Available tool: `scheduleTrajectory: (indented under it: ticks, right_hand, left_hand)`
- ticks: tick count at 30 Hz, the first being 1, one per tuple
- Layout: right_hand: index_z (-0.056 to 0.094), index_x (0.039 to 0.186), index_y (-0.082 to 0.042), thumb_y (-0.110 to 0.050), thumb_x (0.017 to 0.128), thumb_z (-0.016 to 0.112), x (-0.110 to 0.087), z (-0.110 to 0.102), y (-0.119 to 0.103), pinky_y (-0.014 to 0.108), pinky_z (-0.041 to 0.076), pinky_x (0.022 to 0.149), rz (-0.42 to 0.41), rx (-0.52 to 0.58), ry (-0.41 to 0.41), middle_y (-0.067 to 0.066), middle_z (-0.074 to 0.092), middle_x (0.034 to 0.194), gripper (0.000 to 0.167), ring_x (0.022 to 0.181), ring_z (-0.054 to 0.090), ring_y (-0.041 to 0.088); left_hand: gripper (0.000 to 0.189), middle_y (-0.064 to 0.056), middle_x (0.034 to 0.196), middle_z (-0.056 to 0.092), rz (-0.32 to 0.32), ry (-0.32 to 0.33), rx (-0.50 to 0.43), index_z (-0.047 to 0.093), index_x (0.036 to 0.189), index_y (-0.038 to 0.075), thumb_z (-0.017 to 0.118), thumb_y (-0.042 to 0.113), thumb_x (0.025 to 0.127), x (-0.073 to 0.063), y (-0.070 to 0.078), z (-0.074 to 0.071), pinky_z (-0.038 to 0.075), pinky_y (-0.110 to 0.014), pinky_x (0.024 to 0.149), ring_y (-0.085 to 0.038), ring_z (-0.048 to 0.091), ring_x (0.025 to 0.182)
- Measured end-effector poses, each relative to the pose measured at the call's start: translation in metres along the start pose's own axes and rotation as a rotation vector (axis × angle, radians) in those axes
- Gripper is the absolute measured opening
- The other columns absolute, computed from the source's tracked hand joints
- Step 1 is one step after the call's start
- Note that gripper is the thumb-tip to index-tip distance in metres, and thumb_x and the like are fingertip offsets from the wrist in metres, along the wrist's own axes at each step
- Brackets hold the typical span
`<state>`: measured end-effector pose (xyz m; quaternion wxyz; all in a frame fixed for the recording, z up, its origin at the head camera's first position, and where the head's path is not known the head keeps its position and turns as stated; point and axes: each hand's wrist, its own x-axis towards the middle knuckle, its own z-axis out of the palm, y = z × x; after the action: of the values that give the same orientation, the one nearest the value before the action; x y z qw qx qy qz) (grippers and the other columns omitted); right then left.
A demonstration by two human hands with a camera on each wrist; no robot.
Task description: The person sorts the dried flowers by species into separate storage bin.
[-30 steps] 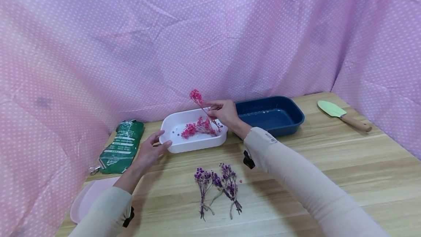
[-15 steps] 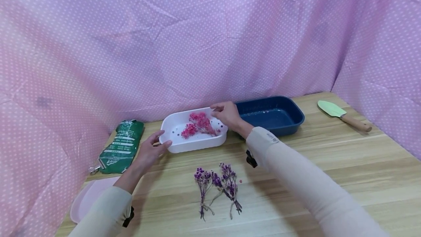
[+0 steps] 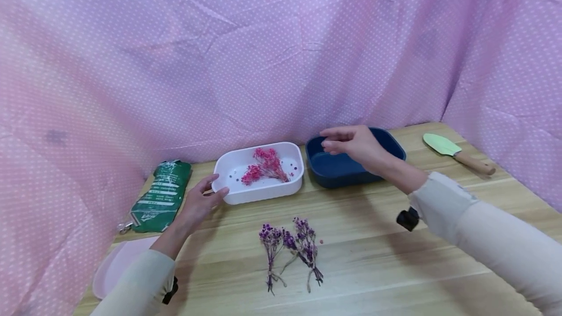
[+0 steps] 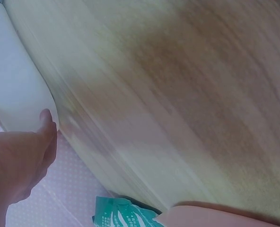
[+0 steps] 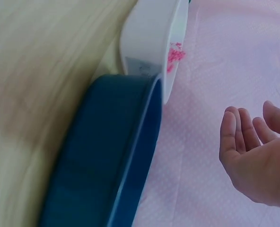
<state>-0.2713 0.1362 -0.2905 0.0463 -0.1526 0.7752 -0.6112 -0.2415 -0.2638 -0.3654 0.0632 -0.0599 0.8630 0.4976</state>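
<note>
My left hand [image 3: 203, 204] rests at the left end of a white rectangular planter [image 3: 263, 191], its thumb and fingers touching the outside of the end wall and corner. Pink dried flower sprigs [image 3: 270, 162] lie inside that planter, among a few loose dark bits. Nothing is in my right hand [image 3: 355, 145], which hovers with loosely extended fingers above a dark blue rectangular planter [image 3: 340, 179]. In the right wrist view the same hand [image 5: 256, 151] appears apart from both planters. Nearer to me on the table, purple dried flower bunches [image 3: 307, 243] tied with twine lie flat.
A green printed bag [image 3: 162, 196] with a metal clip lies to the left. Below it is a pale pink tray-like piece [image 3: 114, 267], partly behind the left forearm. A green trowel [image 3: 458, 153] with a wooden handle lies at the right. Polka-dot cloth [image 3: 281, 52] hangs behind the table.
My right hand has let go of a pink dried flower sprig in the white planter, then moved right, over the blue one. The left hand has stayed put.
</note>
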Motion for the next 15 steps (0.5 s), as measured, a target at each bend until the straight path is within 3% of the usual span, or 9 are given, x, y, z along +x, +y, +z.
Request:
scheduleTrajectory:
  ticks: [5, 9, 15]
  right_hand:
    - [0.054, 0.132, 0.003, -0.01, 0.094, 0.062, -0.023, -0.016, 0.009, 0.037, 0.053, 0.09, 0.046, 0.002, -0.015, 0.024, 0.063, 0.119, 0.041, 0.094, 0.068, 0.011]
    - [0.054, 0.131, 0.004, -0.009, 0.093, 0.063, -0.038, -0.023, 0.017, 0.039, 0.053, 0.089, 0.056, -0.017, -0.014, 0.023, 0.064, 0.117, 0.041, 0.094, 0.068, 0.014]
    - [0.054, 0.129, 0.007, -0.009, 0.089, 0.069, -0.059, -0.039, 0.025, 0.024, 0.054, 0.082, 0.033, -0.017, 0.001, 0.01, 0.07, 0.106, 0.046, 0.093, 0.067, 0.008]
  left_hand:
    - [0.074, -0.021, 0.148, 0.032, 0.004, 0.0, 0.0, 0.028, 0.152, 0.012, 0.064, 0.038, 0.092, -0.001, 0.001, -0.001, 0.041, -0.043, 0.104, -0.037, 0.041, 0.129]
    - [0.074, -0.022, 0.148, 0.033, 0.014, -0.002, 0.009, 0.029, 0.151, 0.011, 0.064, 0.038, 0.092, 0.0, -0.001, -0.001, 0.042, -0.043, 0.104, -0.037, 0.042, 0.128]
    - [0.076, -0.021, 0.147, 0.034, 0.019, 0.003, 0.018, 0.029, 0.151, 0.011, 0.064, 0.041, 0.091, 0.001, -0.002, 0.0, 0.041, -0.044, 0.105, -0.037, 0.042, 0.129]
